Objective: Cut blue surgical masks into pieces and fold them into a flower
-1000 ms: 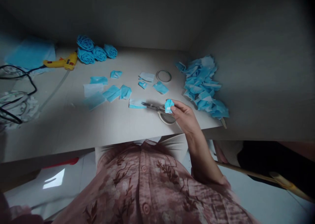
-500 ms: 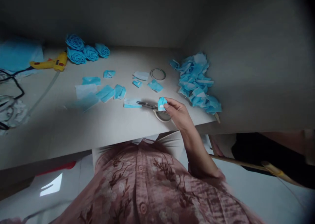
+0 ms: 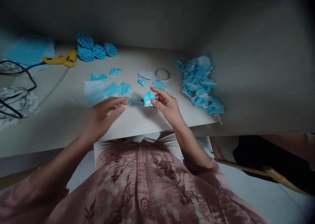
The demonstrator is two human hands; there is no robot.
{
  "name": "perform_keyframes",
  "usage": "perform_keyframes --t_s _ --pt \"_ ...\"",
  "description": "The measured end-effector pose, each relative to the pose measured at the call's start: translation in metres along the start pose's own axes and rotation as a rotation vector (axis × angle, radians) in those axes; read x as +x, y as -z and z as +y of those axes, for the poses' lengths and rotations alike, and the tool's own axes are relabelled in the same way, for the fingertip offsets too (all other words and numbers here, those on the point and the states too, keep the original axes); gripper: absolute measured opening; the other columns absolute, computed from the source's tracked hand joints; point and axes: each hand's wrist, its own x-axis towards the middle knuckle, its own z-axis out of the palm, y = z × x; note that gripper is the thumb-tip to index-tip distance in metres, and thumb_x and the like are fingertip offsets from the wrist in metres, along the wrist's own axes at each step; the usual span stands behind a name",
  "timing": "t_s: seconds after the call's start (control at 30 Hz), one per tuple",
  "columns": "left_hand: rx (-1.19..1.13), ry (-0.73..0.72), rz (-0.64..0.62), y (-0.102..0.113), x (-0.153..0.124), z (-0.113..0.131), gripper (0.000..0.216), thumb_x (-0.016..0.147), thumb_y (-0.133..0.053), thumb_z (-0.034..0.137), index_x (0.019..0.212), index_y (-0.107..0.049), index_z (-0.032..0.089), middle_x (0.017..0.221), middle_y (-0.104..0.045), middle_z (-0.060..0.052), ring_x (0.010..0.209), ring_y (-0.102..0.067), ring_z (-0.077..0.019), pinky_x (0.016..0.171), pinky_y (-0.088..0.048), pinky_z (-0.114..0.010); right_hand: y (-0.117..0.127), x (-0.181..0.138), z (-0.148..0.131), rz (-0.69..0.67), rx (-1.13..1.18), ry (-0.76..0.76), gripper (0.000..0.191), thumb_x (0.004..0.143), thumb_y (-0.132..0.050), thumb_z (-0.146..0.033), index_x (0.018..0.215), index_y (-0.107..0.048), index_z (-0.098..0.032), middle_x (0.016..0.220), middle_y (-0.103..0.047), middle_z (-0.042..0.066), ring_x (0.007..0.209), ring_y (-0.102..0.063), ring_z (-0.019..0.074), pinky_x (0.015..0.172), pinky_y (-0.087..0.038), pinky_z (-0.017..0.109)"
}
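Observation:
My right hand pinches a small folded blue piece of fabric with a white strip on it, between thumb and fingers above the table. To its left, my left hand is slightly blurred, its thumb and fingers apart and nothing between them. Scissors lie under my right hand, mostly hidden, with part of a pale handle loop showing. Several loose blue and white fabric pieces are scattered just beyond both hands.
Several rolled blue fabric roses stand at the back left beside a yellow glue gun with a black cord. A wire ring lies mid-table. At the right is a heap of blue pieces, near a wall.
My left hand has come into view from the lower left, over the table. My right hand has moved left with the fabric piece. The view has shifted slightly.

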Motion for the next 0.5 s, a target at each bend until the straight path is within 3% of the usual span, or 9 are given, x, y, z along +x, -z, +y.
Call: perform_keyframes --t_s 0.13,0.23,0.37,0.5 --pt "-0.285 0.103 -0.157 -0.036 0.031 0.003 0.039 0.081 -0.073 0.049 0.105 -0.079 0.020 0.090 -0.075 -0.004 0.075 -0.061 -0.0160 0.068 -0.051 -0.029 -0.006 0.000 -0.004 -0.016 -0.017 0.039 0.056 0.084 -0.079 -0.049 0.134 -0.070 -0.027 0.084 -0.061 -0.002 0.075 -0.054 0.0132 0.072 -0.048 0.029" --pt "-0.369 0.092 -0.203 -0.053 0.046 0.008 0.030 0.075 -0.076 0.048 0.081 -0.075 0.018 0.070 -0.065 -0.001 0.062 -0.052 -0.0123 0.061 -0.044 -0.027 -0.007 -0.001 -0.004 0.000 -0.062 0.042 0.057 0.085 -0.077 -0.052 0.135 -0.069 -0.026 0.085 -0.063 -0.001 0.076 -0.056 0.0141 0.075 -0.050 0.030" --pt "-0.395 0.087 -0.179 -0.057 0.060 0.008 0.028 0.073 -0.076 0.041 0.064 -0.063 0.019 0.060 -0.061 0.000 0.055 -0.049 -0.0103 0.056 -0.040 -0.026 0.002 0.004 0.000 0.025 -0.083 0.052 0.059 0.084 -0.076 -0.056 0.134 -0.070 -0.025 0.087 -0.066 0.000 0.078 -0.060 0.0150 0.078 -0.052 0.032" --pt "-0.400 0.086 -0.062 -0.046 0.081 0.002 0.021 0.077 -0.074 0.031 0.067 -0.062 0.018 0.062 -0.064 -0.001 0.054 -0.052 -0.0097 0.054 -0.040 -0.024 0.019 0.011 0.008 0.196 -0.145 0.080 0.051 0.089 -0.070 -0.057 0.130 -0.071 -0.027 0.092 -0.071 0.001 0.085 -0.065 0.0164 0.085 -0.054 0.033"
